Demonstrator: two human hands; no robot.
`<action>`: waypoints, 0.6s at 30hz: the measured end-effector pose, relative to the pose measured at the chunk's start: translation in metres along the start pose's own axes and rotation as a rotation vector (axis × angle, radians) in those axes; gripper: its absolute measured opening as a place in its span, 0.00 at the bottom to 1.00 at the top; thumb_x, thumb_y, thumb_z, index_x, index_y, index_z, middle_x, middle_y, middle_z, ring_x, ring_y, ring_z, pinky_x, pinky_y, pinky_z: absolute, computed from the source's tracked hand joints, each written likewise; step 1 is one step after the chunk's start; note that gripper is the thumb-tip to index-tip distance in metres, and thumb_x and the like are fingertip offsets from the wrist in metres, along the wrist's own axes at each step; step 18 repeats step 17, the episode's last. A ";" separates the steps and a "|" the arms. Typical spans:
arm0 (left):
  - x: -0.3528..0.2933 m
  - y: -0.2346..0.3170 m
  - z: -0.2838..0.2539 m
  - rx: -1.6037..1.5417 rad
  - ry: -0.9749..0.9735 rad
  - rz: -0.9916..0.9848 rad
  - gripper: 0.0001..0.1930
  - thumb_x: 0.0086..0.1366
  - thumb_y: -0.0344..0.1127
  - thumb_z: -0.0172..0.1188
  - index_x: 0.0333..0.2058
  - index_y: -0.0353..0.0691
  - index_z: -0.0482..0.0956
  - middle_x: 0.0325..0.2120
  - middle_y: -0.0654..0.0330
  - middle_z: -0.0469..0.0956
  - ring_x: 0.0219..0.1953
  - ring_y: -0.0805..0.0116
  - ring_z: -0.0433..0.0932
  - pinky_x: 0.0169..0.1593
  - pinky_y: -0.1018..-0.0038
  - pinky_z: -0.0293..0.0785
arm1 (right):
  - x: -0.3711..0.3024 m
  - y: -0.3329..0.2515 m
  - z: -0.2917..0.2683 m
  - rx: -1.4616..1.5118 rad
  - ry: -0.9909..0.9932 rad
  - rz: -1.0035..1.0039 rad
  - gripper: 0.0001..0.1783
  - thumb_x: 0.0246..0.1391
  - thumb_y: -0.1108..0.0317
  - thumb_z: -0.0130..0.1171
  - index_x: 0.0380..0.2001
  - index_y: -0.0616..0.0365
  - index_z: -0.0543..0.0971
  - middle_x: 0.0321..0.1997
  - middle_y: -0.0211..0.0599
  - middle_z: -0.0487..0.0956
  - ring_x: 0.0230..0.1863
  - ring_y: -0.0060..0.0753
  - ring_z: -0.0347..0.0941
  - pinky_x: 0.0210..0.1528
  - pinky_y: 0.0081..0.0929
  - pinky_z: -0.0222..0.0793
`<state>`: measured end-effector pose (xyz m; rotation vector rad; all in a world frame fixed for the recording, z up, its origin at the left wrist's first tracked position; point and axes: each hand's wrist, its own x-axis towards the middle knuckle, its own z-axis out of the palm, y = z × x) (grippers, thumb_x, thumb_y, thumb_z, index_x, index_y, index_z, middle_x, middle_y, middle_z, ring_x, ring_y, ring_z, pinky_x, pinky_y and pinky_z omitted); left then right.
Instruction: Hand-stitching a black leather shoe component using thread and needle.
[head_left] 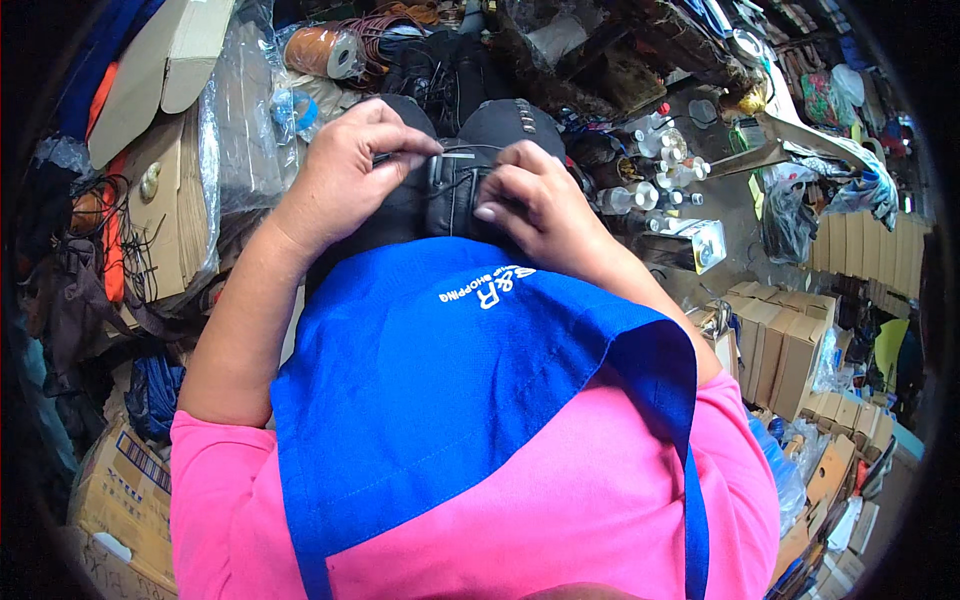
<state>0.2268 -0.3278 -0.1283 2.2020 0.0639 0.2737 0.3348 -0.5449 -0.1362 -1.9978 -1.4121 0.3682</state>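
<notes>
A black leather-like piece (441,205), perhaps part of a shoe, rests between my knees on dark trousers. My left hand (350,165) is at its left, thumb and index finger pinched together on a thin dark thread (482,147). The thread arcs across toward my right hand. A thin pale strip shows just beside the left fingertips; I cannot tell if it is a needle or an edge. On the right side of the black piece, my right hand (540,195) has its fingers curled in and closed. What they grip is hidden.
A blue apron (430,350) covers my lap. An orange thread spool (318,52) lies beyond my left hand, near cardboard sheets (150,220). Several clear bottles (655,150) stand to the right, with stacked cardboard boxes (775,345) nearer. A brown carton (125,500) sits at lower left.
</notes>
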 end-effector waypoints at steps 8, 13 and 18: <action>0.006 -0.004 -0.001 0.025 0.082 -0.045 0.11 0.56 0.23 0.59 0.37 0.39 0.83 0.27 0.61 0.71 0.32 0.71 0.72 0.38 0.78 0.69 | 0.009 -0.012 -0.005 0.026 0.079 0.085 0.15 0.42 0.62 0.67 0.36 0.52 0.81 0.34 0.40 0.74 0.37 0.44 0.72 0.42 0.40 0.67; 0.002 -0.001 0.000 0.062 0.067 -0.037 0.11 0.56 0.23 0.59 0.38 0.39 0.83 0.28 0.61 0.72 0.33 0.71 0.73 0.38 0.78 0.69 | 0.030 -0.016 0.008 -0.224 0.024 0.125 0.08 0.43 0.64 0.62 0.28 0.53 0.81 0.33 0.38 0.75 0.37 0.45 0.74 0.42 0.42 0.67; -0.004 -0.002 -0.002 0.043 -0.001 -0.033 0.11 0.56 0.23 0.59 0.38 0.40 0.83 0.30 0.61 0.72 0.33 0.70 0.73 0.38 0.77 0.70 | 0.019 -0.010 0.012 -0.124 0.028 0.179 0.11 0.42 0.64 0.65 0.31 0.54 0.80 0.34 0.37 0.76 0.43 0.42 0.73 0.48 0.43 0.66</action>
